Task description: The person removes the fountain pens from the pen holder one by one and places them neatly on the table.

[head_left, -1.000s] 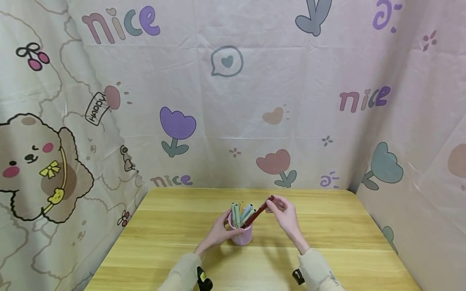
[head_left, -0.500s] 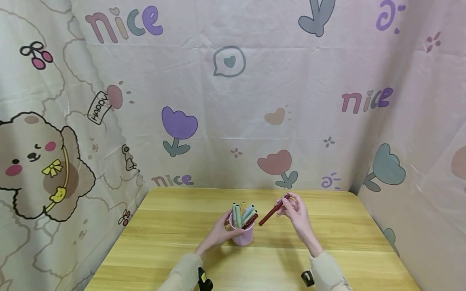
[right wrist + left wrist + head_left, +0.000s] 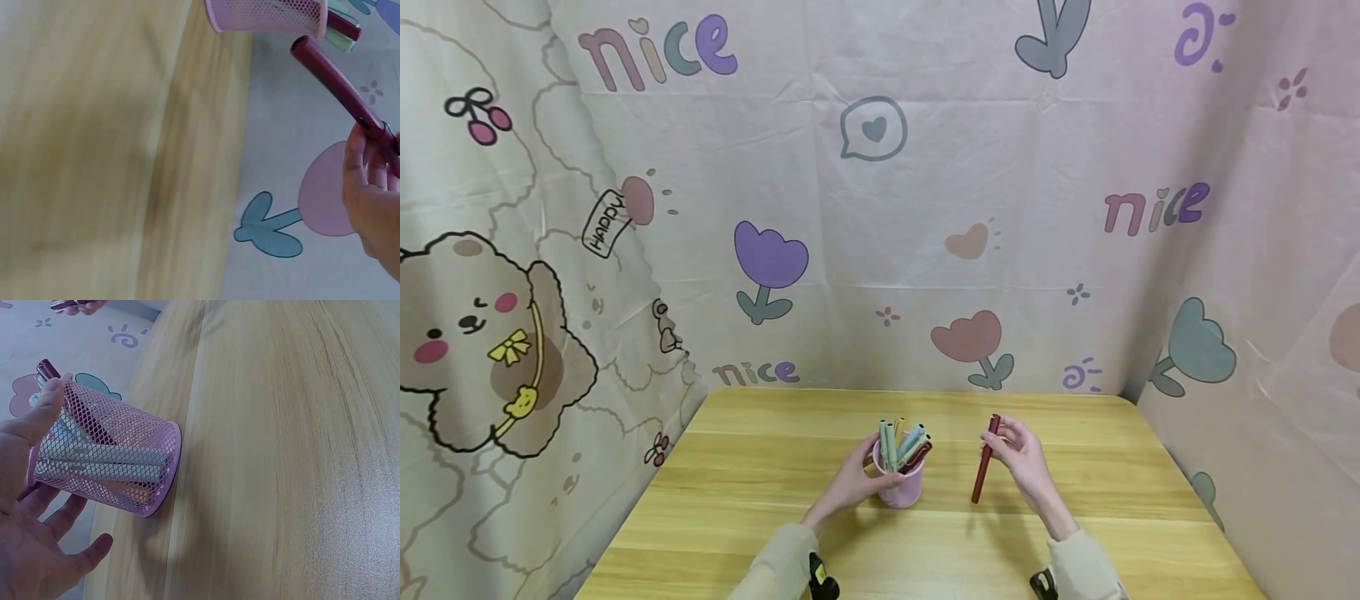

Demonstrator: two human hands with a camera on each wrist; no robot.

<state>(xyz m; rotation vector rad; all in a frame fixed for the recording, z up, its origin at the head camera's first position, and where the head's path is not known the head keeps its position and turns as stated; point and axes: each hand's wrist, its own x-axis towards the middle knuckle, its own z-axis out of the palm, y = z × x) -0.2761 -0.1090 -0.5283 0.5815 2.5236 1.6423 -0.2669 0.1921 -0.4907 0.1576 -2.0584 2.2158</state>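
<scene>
A pink mesh pen holder (image 3: pixel 912 492) stands upright on the table, with my left hand (image 3: pixel 852 482) gripping it near the rim. In the left wrist view, the thumb of that hand (image 3: pixel 28 550) lies at the rim and some fingers reach round the other side. Inside the holder are several pens: pale green ones (image 3: pixel 886 442), a blue one (image 3: pixel 910 437), a yellow one and a dark red one (image 3: pixel 917 455). Right of the holder, my right hand (image 3: pixel 1028 467) pinches another dark red pen (image 3: pixel 983 471) near its upper end. This pen (image 3: pixel 331 78) slants, its lower end apart from the holder.
The wooden table (image 3: pixel 760 467) ends at a printed cloth backdrop (image 3: pixel 865 208) behind and at both sides. Black devices (image 3: pixel 823 577) are strapped at both sleeves.
My right hand has drawn the dark red pen out of the holder and carried it right, then lowered it and turned it more upright. The left hand keeps its hold.
</scene>
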